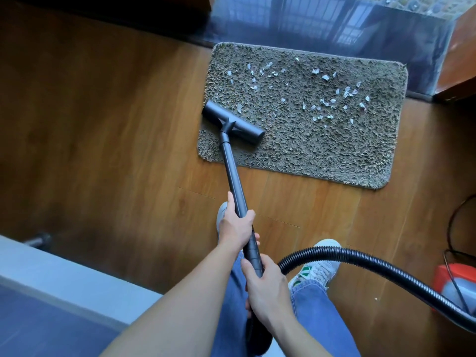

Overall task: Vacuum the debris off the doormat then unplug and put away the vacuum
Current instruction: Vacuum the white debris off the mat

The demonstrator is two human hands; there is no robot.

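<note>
A grey shaggy doormat (334, 150) lies on the wooden floor, with several white scraps of debris (324, 101) scattered over its far and right parts. The black vacuum head (233, 122) rests on the mat's left side, angled. Its black wand (233, 176) runs back toward me. My left hand (237, 225) grips the wand higher up. Closer to me, my right hand (265, 287) grips the handle end, where the ribbed black hose (360, 258) curves off to the right. The hose leads to the red vacuum body (456, 282) at the right edge.
A black cord (453, 228) loops on the floor above the vacuum body. A dark glossy threshold (334, 27) runs behind the mat, with wooden furniture (458, 60) at the far right. A grey ledge (51, 279) fills the lower left. My shoes and jeans are below the wand.
</note>
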